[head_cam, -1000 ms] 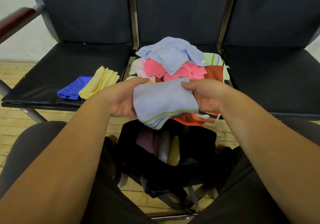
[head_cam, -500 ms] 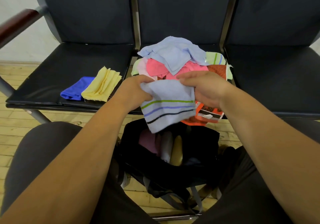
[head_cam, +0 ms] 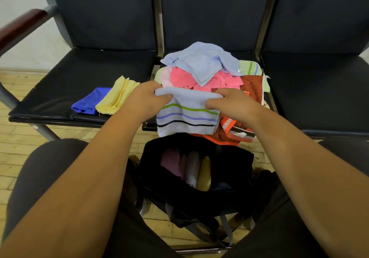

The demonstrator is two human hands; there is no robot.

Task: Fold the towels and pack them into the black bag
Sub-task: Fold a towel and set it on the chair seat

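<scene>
Above black bag (head_cam: 235,168): towel (head_cam: 187,119), top edge pinched

The light is soft and even. It is dark inside the black bag (head_cam: 236,159). The chairs (head_cam: 111,14) bend at the edges. Everything looks a little fuzzy.

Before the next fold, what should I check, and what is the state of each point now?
1. Left hand grips the striped towel at its top edge: ok.
2. Right hand grips the same edge: ok.
3. Striped towel hangs flat, without twist: ok.
4. Bag open below the striped towel: ok.
5. Free room in the bag: cannot tell, too dark.
</scene>
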